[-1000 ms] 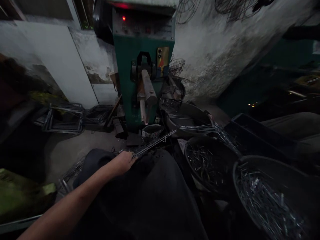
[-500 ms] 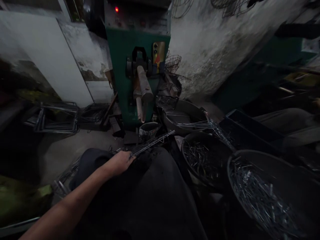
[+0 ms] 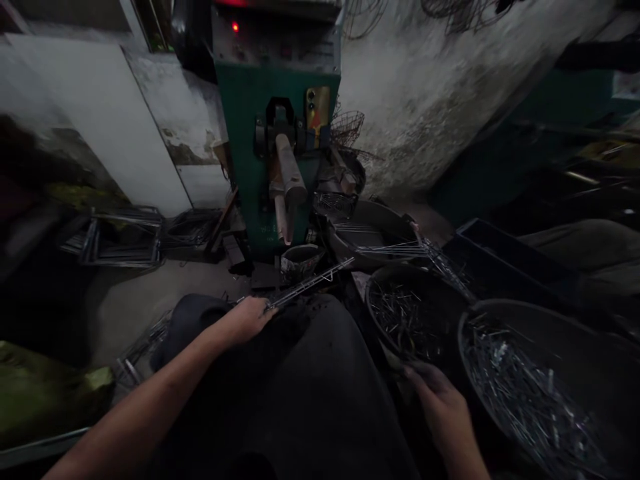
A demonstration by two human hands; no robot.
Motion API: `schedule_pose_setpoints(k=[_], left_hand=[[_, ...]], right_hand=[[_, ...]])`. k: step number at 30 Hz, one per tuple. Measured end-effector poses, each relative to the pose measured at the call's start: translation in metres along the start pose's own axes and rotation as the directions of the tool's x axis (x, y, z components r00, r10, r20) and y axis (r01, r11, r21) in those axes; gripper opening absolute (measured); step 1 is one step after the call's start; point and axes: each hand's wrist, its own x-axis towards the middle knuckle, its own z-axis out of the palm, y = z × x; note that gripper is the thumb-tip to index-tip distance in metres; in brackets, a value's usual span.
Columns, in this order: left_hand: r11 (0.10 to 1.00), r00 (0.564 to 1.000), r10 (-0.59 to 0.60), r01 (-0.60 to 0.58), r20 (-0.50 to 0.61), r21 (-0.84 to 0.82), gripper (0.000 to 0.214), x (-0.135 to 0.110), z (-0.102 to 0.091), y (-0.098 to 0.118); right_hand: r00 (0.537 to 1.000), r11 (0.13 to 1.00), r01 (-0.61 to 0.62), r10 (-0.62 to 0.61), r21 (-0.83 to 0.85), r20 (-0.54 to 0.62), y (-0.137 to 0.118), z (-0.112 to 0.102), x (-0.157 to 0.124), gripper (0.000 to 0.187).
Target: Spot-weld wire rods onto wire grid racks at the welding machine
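Our right hand (image 3: 440,408) hangs beside the basin (image 3: 575,337) of wire pieces, fingers curled; we cannot tell if it holds anything. Farther out, our left hand (image 3: 247,319) grips the wire frame (image 3: 310,283) lying across our knee.

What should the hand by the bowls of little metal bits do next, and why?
Probably move the right hand forward into the basin ahead and pick one short wire piece. It hovers by that rim, and the left hand holds a wire frame on the lap, pointing toward the green machine.
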Motion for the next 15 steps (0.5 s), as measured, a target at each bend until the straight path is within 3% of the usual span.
schedule_pose_setpoints(k=[2, 4, 7, 9, 12, 15], left_hand=[[1.0, 1.0, -0.003, 0.003, 0.006, 0.002, 0.038, -0.001, -0.002, 0.001], [1.0, 1.0, -0.01, 0.01, -0.006, -0.009, 0.036, -0.004, -0.005, 0.0], [0.997, 0.998, -0.05, 0.048, -0.042, -0.06, 0.031, -0.007, -0.007, -0.004], [0.99, 0.993, -0.099, 0.093, -0.058, -0.105, 0.032, -0.007, -0.008, -0.008], [0.977, 0.988, -0.136, 0.122, -0.071, -0.175, 0.034, -0.005, -0.011, -0.011], [0.971, 0.986, -0.138, 0.116, -0.095, -0.207, 0.033, 0.0, -0.015, -0.007]], right_hand=[[0.985, 0.996, 0.074, -0.08, 0.04, 0.152, -0.023, 0.024, 0.007, 0.039], [0.958, 0.983, 0.18, -0.167, -0.039, 0.233, -0.036, 0.038, 0.012, 0.037], [0.915, 0.918, 0.329, -0.251, -0.221, 0.316, -0.04, 0.039, 0.017, 0.034], [0.885, 0.87, 0.372, -0.227, -0.323, 0.407, -0.044, 0.028, 0.022, 0.03], [0.868, 0.903, 0.311, -0.143, -0.296, 0.476, -0.065, 0.016, 0.033, 0.025], [0.862, 0.99, 0.123, -0.143, 0.072, 0.487, -0.104, 0.035, 0.041, 0.026]])
